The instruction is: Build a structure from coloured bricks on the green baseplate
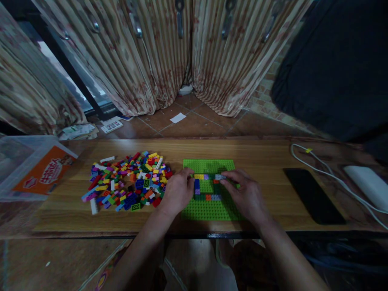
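Curtains (157, 52) are hanging beyond the plate (209, 213); bricks (140, 184) are lying left of it, presumably within reach. Over it, the right hand (245, 190) is pinching a grey brick (219, 177), probably keeping it straight along the wall (208, 197); the left hand (178, 190) is curling, perhaps steadying, grip unclear.

over on the right end of the table (260, 161), a dark phone (313, 196) lies flat, and there's a white cable (292, 150) looping past its far side, yellow tag (308, 150) and all! farther right, a white block-shaped device (366, 186). swing left: a clear plastic box (18, 145) showing off an orange label (45, 171). out on the far side, tiled floor (200, 125) with one white paper (178, 117), a printed card (111, 125) to its left, striped curtains (160, 60) hanging behind, and dark fabric (336, 68) filling the far right.
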A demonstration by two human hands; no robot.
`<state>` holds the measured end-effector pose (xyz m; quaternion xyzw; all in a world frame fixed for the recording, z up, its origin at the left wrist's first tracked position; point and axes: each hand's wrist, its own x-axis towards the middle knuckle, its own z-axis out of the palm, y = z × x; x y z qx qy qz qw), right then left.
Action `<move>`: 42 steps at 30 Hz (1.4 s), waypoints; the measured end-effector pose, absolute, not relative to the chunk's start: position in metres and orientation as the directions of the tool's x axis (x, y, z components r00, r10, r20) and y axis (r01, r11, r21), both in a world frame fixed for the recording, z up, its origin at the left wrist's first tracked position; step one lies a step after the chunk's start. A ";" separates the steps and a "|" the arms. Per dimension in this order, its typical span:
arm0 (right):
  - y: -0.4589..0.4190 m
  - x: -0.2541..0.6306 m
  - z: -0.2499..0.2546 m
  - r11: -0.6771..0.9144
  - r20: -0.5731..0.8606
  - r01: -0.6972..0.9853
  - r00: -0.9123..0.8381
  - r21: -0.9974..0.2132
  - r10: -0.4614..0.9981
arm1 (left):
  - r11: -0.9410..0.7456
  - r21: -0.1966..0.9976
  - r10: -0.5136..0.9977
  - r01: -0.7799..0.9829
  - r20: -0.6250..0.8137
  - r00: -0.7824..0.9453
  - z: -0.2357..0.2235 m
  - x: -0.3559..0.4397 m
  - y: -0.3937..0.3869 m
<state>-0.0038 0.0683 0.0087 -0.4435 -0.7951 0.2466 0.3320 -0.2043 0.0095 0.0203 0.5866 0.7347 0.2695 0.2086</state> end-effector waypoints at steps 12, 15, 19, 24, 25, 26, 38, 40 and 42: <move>0.059 -0.020 0.007 0.528 0.313 0.565 -0.436 -0.634 0.844 | 0.172 0.596 0.979 0.784 -0.012 -0.205 0.017 -0.204 0.008; 0.054 -0.029 0.004 0.521 0.293 0.603 -0.440 -0.604 0.849 | 0.167 0.590 0.979 0.790 -0.001 -0.206 0.016 -0.204 0.007; 0.048 -0.039 0.000 0.504 0.287 0.675 -0.416 -0.538 0.863 | 0.157 0.579 0.981 0.800 0.005 -0.195 0.016 -0.204 0.005; 0.049 -0.041 -0.006 0.530 0.289 0.689 -0.444 -0.495 0.848 | 0.145 0.551 0.984 0.822 0.004 -0.177 0.017 -0.204 0.003; 0.049 -0.041 -0.007 0.539 0.289 0.680 -0.456 -0.497 0.842 | 0.144 0.546 0.985 0.826 0.006 -0.175 0.017 -0.204 0.003; 0.050 -0.040 -0.007 0.548 0.290 0.671 -0.467 -0.499 0.835 | 0.145 0.541 0.985 0.829 0.004 -0.175 0.017 -0.204 0.003; 0.056 -0.042 -0.011 0.592 0.339 0.655 -0.485 -0.469 0.806 | 0.128 0.540 0.987 0.832 0.017 -0.163 0.017 -0.203 0.002; 0.056 -0.043 -0.011 0.597 0.343 0.653 -0.489 -0.466 0.802 | 0.136 0.533 0.986 0.835 0.011 -0.167 0.017 -0.202 0.002; 0.056 -0.043 -0.011 0.605 0.347 0.642 -0.495 -0.471 0.796 | 0.151 0.521 0.984 0.840 0.004 -0.179 0.017 -0.201 0.003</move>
